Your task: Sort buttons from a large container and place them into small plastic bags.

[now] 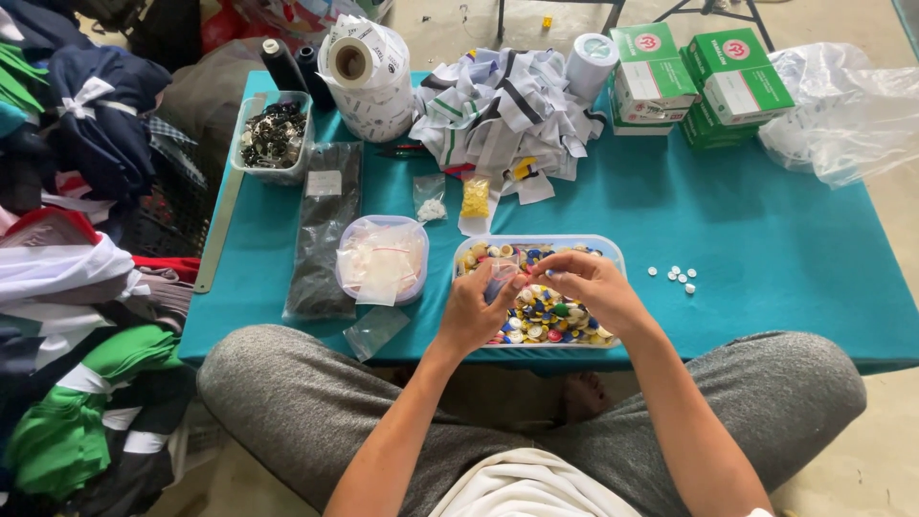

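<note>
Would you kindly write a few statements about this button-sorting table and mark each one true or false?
1. Both hands are over the tray of mixed coloured buttons. True.
2. The left hand holds a small clear bag. True.
3. The loose white buttons lie left of the tray. False: they lie to its right, on the teal tablecloth.
4. The green and white boxes sit at the table's near edge. False: they are at the far edge.
5. The right hand rests on the roll of labels. False: it is above the tray.

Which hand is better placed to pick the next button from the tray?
Probably the right hand: its fingertips hover over the buttons in the tray, while the left hand seems occupied with a small clear bag.
</note>
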